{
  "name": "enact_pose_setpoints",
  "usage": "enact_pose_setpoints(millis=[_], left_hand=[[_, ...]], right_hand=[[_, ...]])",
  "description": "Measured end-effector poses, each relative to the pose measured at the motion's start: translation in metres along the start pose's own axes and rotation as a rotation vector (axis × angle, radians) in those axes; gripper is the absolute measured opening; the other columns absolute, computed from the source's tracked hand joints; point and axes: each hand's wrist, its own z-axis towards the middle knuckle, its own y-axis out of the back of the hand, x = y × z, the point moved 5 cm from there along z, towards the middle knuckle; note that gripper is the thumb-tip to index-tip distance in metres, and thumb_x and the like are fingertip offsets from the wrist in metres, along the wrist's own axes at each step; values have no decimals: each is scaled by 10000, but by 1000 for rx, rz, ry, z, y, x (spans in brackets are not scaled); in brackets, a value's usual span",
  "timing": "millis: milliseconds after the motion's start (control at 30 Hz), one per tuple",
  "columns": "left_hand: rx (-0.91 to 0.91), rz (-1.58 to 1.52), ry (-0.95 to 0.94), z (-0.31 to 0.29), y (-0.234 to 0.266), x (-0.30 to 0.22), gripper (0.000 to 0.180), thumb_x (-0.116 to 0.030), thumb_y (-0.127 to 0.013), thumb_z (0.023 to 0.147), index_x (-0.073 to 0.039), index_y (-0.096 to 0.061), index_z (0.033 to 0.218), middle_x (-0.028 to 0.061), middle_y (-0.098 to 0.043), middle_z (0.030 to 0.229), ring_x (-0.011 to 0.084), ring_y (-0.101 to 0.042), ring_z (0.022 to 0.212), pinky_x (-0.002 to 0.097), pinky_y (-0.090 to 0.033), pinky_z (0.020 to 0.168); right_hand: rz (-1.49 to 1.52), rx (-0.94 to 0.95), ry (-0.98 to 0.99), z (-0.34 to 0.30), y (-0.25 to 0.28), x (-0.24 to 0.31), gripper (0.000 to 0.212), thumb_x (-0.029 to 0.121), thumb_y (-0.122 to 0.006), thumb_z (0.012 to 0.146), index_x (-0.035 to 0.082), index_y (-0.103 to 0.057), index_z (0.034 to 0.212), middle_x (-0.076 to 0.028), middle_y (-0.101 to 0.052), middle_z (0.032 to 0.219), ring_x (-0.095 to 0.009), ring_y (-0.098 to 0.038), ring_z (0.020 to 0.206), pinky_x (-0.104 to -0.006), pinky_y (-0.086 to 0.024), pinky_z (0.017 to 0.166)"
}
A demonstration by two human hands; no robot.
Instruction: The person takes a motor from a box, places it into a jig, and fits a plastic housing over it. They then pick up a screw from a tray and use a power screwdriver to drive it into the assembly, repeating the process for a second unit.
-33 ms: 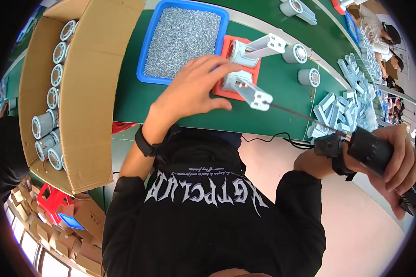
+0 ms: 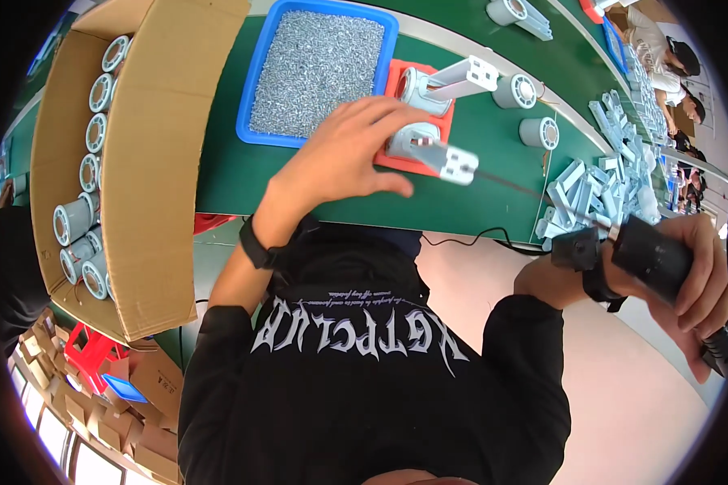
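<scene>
Only slight shifts are seen. The white bracket (image 2: 453, 163) to the right of the fingers (image 2: 390, 121) of the left hand (image 2: 336, 153) has been swung a little away from the body, so that its outer end is now more squarely to the right of those fingers and its length is less slanted in view. The thumb (image 2: 392, 183) beneath them has been stretched slightly further right. The power screwdriver (image 2: 653, 259), gripped by the fingers of the right hand (image 2: 698, 283), has been moved slightly outward and right along with them. Its thin shaft (image 2: 505, 183), reaching leftward from those fingers, has been shifted with the bracket and is now blurred.
</scene>
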Motion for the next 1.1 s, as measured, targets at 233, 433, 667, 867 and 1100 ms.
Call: enact_pose_setpoints(millis=[233,433,667,867,1100], left_hand=[[107,-90,90,13,-27,13,398,-182,-775,693,-75,-625,1045,77,-592,1046,288,-567,979,399,-468,854],[52,-108,64,11,-17,6,335,-199,-753,715,-67,-631,998,77,-590,958,282,-570,952,387,-483,797],[318,398,383,-10,27,51,210,-132,-692,768,-94,-641,968,82,-564,868,280,-580,912,402,-498,722],[303,303,377,-10,20,55,73,-95,-647,796,-81,-633,867,76,-560,818,280,-590,842,408,-500,675],[147,205,275,-1,34,47,12,-70,-631,792,-59,-631,789,87,-594,791,277,-615,765,391,-509,639]], right_hand=[[-676,-215,82,3,-13,-3,536,474,-578,899,66,-482,1233,-8,-484,721,-112,-506,509,-290,-514,461],[-450,-149,52,8,-12,-27,529,463,-594,888,71,-486,1227,5,-485,718,-108,-517,513,-279,-527,471],[-153,11,-100,-5,20,-57,502,483,-712,765,92,-557,1039,20,-550,695,-90,-561,511,-222,-533,488],[-185,4,-149,-17,29,-74,509,508,-753,716,101,-589,973,15,-568,693,-93,-583,514,-208,-535,496],[-197,13,-177,-16,27,-83,518,538,-801,659,113,-625,897,9,-590,691,-96,-607,517,-192,-538,504]])
